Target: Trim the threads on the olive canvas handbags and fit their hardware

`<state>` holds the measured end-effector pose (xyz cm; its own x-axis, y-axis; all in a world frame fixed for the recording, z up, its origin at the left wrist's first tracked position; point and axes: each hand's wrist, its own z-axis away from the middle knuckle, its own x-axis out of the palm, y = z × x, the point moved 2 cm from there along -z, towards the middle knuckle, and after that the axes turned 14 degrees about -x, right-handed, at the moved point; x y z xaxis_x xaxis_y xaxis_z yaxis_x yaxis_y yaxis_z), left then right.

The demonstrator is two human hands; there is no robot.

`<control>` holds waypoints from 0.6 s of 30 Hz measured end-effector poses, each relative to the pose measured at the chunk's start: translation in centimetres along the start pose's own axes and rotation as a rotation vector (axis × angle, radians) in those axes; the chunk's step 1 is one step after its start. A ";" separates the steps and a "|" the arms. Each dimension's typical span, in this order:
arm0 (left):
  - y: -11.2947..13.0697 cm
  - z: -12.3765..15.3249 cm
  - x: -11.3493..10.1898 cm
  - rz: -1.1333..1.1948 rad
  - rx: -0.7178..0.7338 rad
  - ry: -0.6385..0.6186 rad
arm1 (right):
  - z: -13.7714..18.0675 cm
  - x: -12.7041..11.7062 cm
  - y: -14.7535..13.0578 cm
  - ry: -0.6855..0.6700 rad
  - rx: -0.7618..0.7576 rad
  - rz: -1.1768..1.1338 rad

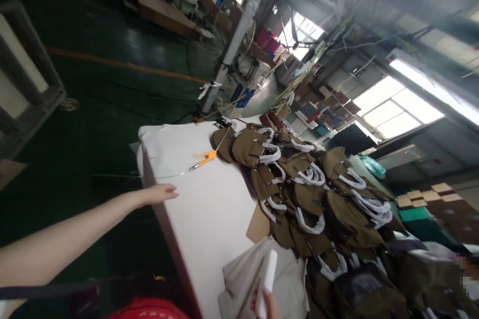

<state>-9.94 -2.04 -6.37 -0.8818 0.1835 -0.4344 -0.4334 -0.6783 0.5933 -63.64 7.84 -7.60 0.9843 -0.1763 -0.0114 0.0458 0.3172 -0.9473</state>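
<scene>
I've got a slim white bar point(268, 274) in the R hand point(272, 305), exact type n/a; smooth, rounded edges, long & narrow from this angle. Pose: tilted, top end up & slightly R, lower end partly hidden by fingers. It's in front of the lt. grey-beige cloth point(241, 273); contact btwn them unclear to me. Cloth: creased w/ folds, spread on white worktop point(202, 219), R edge next to olive-brown bags point(299, 199).

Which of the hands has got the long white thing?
The right hand, at the picture's bottom: it grips the white bar. The left hand, over the white table, shows nothing in its grasp.
</scene>
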 end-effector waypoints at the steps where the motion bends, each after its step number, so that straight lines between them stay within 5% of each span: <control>1: -1.0 1.5 -0.9 0.063 0.022 -0.017 | -0.2 4.5 -0.7 -0.047 -0.039 0.001; 5: -5.8 8.9 -5.1 0.300 0.079 -0.046 | 2.1 23.8 -3.4 -0.469 -0.172 0.046; 11: -14.2 21.4 -9.0 0.692 0.110 0.009 | 13.2 48.0 -2.7 -1.182 -0.163 0.054; 14: -19.2 24.3 -9.8 1.148 0.036 0.273 | 19.7 56.3 -1.0 -1.497 -0.377 0.135; 18: -26.1 26.1 -11.0 1.711 -0.076 0.584 | 26.0 62.5 -0.2 -1.850 -0.579 0.212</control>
<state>6.27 32.20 0.60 -0.1166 -0.9130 0.3909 0.8093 0.1408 0.5703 2.29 21.02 0.22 -0.0802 0.9784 -0.1905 0.2487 -0.1654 -0.9543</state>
